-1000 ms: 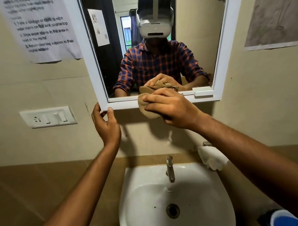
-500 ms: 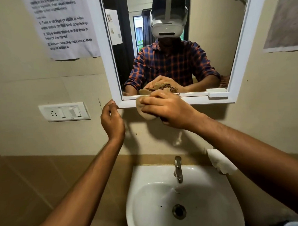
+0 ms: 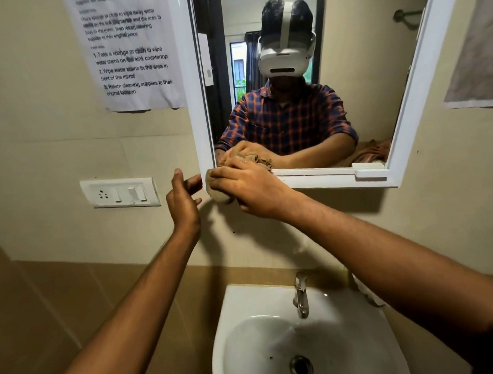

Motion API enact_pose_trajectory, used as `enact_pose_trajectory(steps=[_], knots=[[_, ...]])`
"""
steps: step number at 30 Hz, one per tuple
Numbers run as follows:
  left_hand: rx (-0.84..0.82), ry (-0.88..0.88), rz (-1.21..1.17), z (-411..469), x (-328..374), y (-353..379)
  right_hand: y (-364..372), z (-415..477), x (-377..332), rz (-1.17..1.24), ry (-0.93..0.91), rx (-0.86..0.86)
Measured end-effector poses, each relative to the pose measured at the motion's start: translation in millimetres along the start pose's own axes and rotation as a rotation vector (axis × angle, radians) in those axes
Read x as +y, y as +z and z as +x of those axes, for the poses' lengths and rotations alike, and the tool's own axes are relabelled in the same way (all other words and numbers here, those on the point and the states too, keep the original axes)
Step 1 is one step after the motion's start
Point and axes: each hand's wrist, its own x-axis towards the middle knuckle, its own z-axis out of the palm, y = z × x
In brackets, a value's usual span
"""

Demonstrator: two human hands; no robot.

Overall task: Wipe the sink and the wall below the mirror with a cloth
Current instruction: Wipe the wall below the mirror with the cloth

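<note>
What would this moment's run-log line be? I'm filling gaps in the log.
stage: wiping mirror frame bottom left corner | right hand: pressing cloth | left hand: open, beside cloth | sink: untouched

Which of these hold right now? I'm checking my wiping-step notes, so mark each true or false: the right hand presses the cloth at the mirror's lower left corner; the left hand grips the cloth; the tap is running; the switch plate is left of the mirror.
1. The right hand presses the cloth at the lower left corner of the mirror. True.
2. The left hand grips the cloth. False: it is open, beside the cloth, holding nothing.
3. The tap is running. False: no water stream shows.
4. The switch plate is left of the mirror. True.
</note>
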Motion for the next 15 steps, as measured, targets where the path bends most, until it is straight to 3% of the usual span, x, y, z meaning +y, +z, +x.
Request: enact_pose_trajectory(steps=[2,5,7,9,11,15], knots=[[-0.031,-0.048,-0.015,0.1,6.1,-0.5,10.7,6.2,-1.0,-0.018,-0.047,-0.040],[-0.065,-0.064,0.036,-1.7,9.5,-4.6,39.6,-18.9,-7.6,-0.025,-0.156,-0.265],[-0.091,-0.044,0.073,-4.0,9.8,-10.5,52.0,-57.2,-6.2,0.012,-0.080,-0.401],[-0.117,-0.013,0.126,-4.7,7.6,-14.5,51.8,-92.9,-1.4,0.037,0.017,-0.432],[-0.104,-0.029,0.121,-6.4,4.3,-14.9,43.7,-113.3,2.0,0.058,-0.005,-0.325],[-0.007,-0.017,0.093,-18.4,1.0,-2.7,12.0,-101.0,6.4,0.083,-0.046,0.050]])
